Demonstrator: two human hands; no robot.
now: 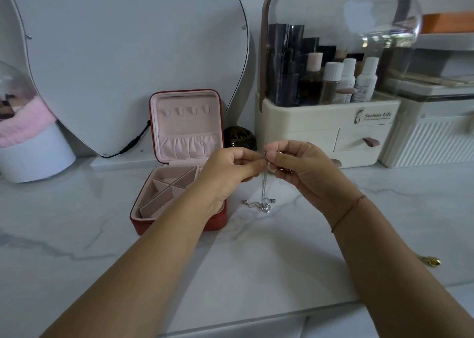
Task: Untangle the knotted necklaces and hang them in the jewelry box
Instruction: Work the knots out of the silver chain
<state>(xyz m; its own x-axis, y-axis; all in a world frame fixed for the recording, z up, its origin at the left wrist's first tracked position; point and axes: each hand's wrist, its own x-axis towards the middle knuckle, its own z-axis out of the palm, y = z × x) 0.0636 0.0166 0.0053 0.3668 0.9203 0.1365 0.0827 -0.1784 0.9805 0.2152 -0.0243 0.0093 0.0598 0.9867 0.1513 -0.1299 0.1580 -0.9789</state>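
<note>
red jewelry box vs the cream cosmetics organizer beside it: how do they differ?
The jewelry box is red with pink lining; the cosmetics organizer is cream with a clear domed cover. The jewelry box is smaller and lower than the cosmetics organizer. The jewelry box stands open with its lid upright and its hooks bare. The cosmetics organizer has its drawers shut and bottles under the cover. Both stand on the marble counter.

Forearms extended forward; left grip [229, 172], right grip [304, 169] aloft, close together, both pinching necklace [263, 185].
</note>
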